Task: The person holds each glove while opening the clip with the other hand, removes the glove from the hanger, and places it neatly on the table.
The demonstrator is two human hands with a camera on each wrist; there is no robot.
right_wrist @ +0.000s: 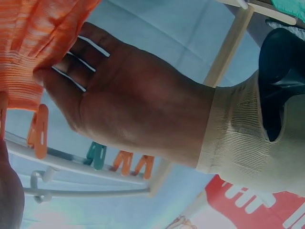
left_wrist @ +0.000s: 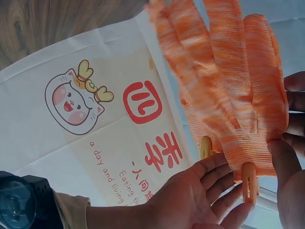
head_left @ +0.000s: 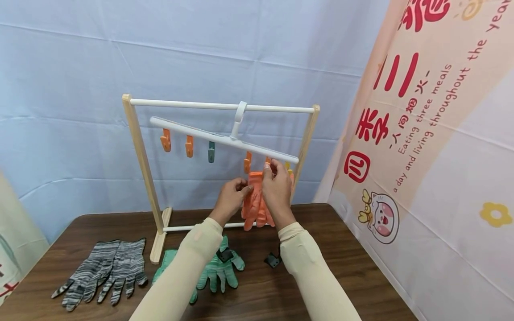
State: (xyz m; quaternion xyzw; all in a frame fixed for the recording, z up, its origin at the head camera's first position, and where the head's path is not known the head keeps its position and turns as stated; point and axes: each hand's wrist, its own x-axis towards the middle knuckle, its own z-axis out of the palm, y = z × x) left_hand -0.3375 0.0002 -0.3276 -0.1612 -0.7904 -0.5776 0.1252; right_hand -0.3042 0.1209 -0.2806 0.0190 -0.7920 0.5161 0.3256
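Observation:
An orange knit glove [head_left: 254,196] hangs fingers-down below the white hanger [head_left: 225,139]. My left hand [head_left: 233,198] pinches the edge of its cuff between thumb and fingers, as the right wrist view also shows. At the same cuff, my right hand [head_left: 277,189] pinches an orange clip [left_wrist: 249,186], which overlaps the cuff. Behind it, a second orange glove [left_wrist: 194,121] hangs at a yellow clip [left_wrist: 205,147], mostly hidden by the first glove and my right hand. Another orange clip [head_left: 247,162] hangs just left of the held one.
Further left along the hanger are two orange clips [head_left: 189,146] and a green clip [head_left: 211,152]. The hanger tilts down rightward on a wooden-legged rack [head_left: 140,156]. Grey striped gloves [head_left: 108,267] and green gloves [head_left: 218,272] lie on the brown table [head_left: 321,267].

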